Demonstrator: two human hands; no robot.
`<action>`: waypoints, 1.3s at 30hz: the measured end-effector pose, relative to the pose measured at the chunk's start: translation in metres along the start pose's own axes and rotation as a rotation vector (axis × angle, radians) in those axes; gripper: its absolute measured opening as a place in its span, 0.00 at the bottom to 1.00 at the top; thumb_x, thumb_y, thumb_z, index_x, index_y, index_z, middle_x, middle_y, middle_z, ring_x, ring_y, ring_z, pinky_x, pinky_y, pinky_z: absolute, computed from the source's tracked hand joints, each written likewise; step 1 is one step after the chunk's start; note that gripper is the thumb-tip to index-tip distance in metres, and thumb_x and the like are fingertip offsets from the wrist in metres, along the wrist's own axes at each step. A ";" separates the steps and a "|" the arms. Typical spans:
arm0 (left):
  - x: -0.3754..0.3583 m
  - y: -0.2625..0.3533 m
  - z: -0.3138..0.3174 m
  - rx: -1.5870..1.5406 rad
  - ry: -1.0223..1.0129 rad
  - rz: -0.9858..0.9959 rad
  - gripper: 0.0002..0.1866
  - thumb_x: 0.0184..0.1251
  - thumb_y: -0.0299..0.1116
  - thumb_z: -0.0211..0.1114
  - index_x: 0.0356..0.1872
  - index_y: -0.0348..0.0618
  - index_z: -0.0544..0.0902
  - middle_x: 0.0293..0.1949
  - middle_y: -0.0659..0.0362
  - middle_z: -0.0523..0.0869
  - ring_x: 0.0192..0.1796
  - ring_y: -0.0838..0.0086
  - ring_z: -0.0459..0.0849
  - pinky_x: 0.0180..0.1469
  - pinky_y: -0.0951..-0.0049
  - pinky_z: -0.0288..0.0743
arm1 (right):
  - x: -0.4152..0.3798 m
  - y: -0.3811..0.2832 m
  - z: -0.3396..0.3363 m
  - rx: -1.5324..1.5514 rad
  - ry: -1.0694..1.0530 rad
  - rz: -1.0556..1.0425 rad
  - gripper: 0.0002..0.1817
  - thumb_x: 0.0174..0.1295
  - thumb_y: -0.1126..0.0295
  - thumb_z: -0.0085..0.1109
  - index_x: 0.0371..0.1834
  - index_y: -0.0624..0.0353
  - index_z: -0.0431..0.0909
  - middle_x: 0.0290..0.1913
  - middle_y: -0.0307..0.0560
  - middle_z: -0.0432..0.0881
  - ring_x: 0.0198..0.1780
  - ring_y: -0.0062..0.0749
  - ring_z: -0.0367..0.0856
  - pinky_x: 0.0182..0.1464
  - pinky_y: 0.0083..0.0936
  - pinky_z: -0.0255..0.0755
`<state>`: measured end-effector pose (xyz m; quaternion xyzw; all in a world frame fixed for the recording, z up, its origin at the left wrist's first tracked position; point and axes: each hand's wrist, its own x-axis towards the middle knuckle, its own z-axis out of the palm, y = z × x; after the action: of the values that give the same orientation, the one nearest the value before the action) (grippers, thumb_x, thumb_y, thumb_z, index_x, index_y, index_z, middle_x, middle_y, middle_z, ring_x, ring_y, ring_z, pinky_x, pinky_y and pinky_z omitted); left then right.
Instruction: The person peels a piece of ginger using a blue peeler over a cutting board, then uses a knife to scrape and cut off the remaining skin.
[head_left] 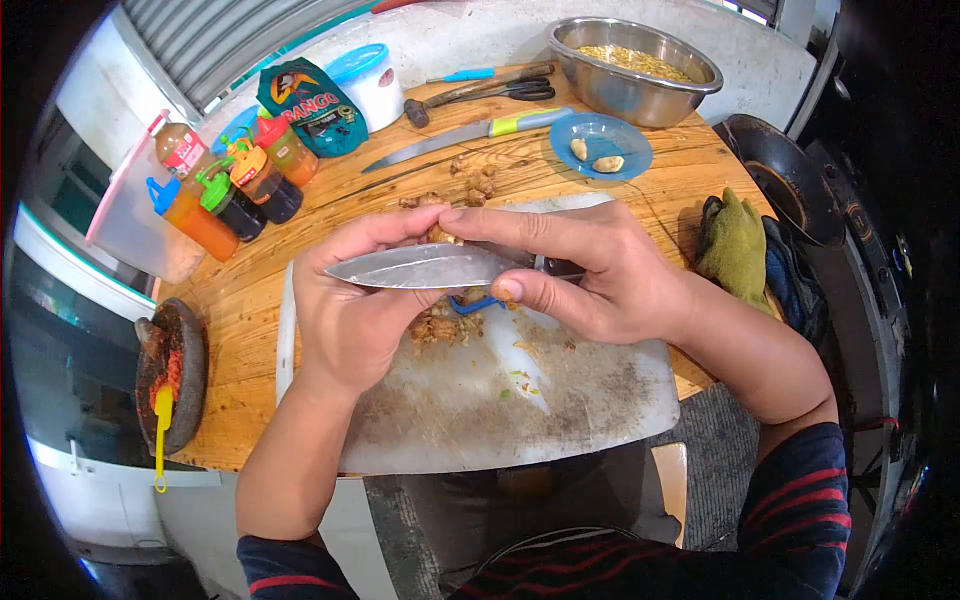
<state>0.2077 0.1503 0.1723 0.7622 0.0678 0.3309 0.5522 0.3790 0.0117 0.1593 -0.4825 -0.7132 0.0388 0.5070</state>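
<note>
My right hand [590, 265] is closed round the handle of a knife [415, 266], its broad blade pointing left across my left palm. Between the fingertips of my left hand [365, 300] sits a small brown knobby root [440, 235], ginger-like and mostly hidden by fingers and blade. Both hands are over a worn white cutting board [500, 420]. Brown peel scraps [435, 328] lie on it below the blade, beside a partly covered blue curved thing [478, 304]. More unpeeled root pieces [480, 186] rest on the wood behind. A blue plate [630, 131] bears two pale peeled pieces [608, 164].
A long knife [430, 147], a hammer [418, 113] and black scissors [530, 90] lie at the back near a steel bowl [640, 88]. Sauce bottles [205, 215] stand left, above a stone mortar [190, 400]. Right are a green cloth [732, 245] and a wok [790, 185].
</note>
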 end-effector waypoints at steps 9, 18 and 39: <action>-0.001 -0.007 0.001 -0.170 -0.044 -0.014 0.19 0.56 0.22 0.70 0.51 0.30 0.80 0.44 0.52 0.86 0.44 0.73 0.85 0.49 0.75 0.79 | -0.002 0.000 0.005 -0.062 0.067 -0.015 0.20 0.61 0.69 0.63 0.58 0.57 0.78 0.40 0.58 0.85 0.37 0.45 0.87 0.39 0.30 0.80; 0.006 -0.010 0.002 -0.376 -0.063 -0.101 0.19 0.62 0.21 0.65 0.55 0.30 0.75 0.45 0.51 0.84 0.45 0.72 0.84 0.48 0.73 0.80 | 0.001 -0.002 0.005 0.562 0.128 0.283 0.22 0.70 0.65 0.55 0.64 0.60 0.72 0.25 0.34 0.79 0.26 0.18 0.75 0.28 0.21 0.70; 0.006 -0.012 -0.003 -0.358 -0.102 -0.114 0.22 0.60 0.22 0.66 0.56 0.29 0.76 0.46 0.49 0.85 0.45 0.66 0.87 0.46 0.71 0.83 | -0.002 0.003 0.004 -0.168 0.063 -0.034 0.25 0.62 0.65 0.60 0.64 0.49 0.72 0.35 0.50 0.85 0.32 0.45 0.85 0.34 0.32 0.79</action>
<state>0.2133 0.1600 0.1644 0.6627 0.0229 0.2669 0.6994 0.3782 0.0138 0.1544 -0.5123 -0.7057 -0.0448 0.4873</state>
